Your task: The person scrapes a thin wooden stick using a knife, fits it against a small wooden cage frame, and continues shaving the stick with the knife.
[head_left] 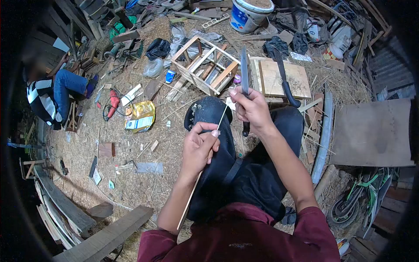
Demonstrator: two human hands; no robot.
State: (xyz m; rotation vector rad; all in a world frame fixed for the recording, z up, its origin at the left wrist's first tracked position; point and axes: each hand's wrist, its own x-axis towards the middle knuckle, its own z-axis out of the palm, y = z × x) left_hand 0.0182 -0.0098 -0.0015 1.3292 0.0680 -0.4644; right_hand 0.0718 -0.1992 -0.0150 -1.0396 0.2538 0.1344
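Maroon shirt (pixel 262 236): seen nearest the camera, at the bottom edge, sleeves at both sides.
Dark trousers (pixel 257 174): knees bent, placed beyond the shirt, under both hands.
Left hand (pixel 200 146): fingers curled, thin strip (pixel 189 204) pinched between thumb and fingers over one knee.
Thin strip: slanted, lower end by the left forearm, upper end brought near the right hand's fingers; contact there can't be told.
Right hand (pixel 253 109): closed around knife (pixel 245 72), thumb extended toward the left.
Knife: held upright, blade pointed up, dark handle end shown below the hand.
Wooden frame (pixel 199 74): tilted on the littered ground (pixel 131 166), beyond the knees.
Pale wooden block (pixel 270 78): placed right of the knife; large dark-handled blade (pixel 286 85) laid across it.
Bucket (pixel 244 17): white and blue, set at the top, filling pale.
Blue cup (pixel 170 76): left of the frame.
Yellow packet (pixel 140 114): laid on the ground, red tool (pixel 114 101) just left of it.
Person (pixel 56 94): seated at far left, blue jeans, well apart from both hands.
Grey panel (pixel 373 133): at right, green bike (pixel 366 194) partly covered below it.
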